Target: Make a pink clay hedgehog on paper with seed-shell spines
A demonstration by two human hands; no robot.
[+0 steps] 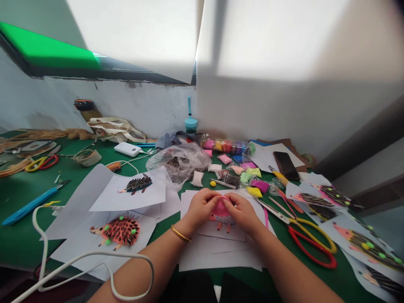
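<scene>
We log 2 bare hands near centre: the left hand (202, 207) grips the left edge of a pink piece (221, 206) between thumb and fingers, and the right hand (242, 210) pinches its right edge the same way. The pink piece sits just above a drawn hedgehog (224, 220) on white paper, partly covering it; whether it touches the sheet, we can't tell. More white sheets (217, 257) lie under that drawing. Gold bangle (181, 234) on the left wrist. Far of the hands we see small coloured packets (225, 158), a yellow ball (213, 184) and a clear plastic bag (197, 155) holding dark seeds; any print on the packets is too small for us to read. To the right: scissors (288, 220) with 1 yellow and 1 red handle, blades spread, then hedgehog pictures (368, 244) on overlapping papers. A dark-screened phone (285, 165) lies at far right. On the left, a dark hedgehog (139, 184) on paper lies beyond a pink hedgehog (120, 229) with 4 green balls. Farther left, a blue-handled tool (34, 204) rests on the green tabletop (19, 240). A white power bank (127, 149) sits far left of the bag; we can't make out any marking on it. White cable (151, 271) loops across near left.
</scene>
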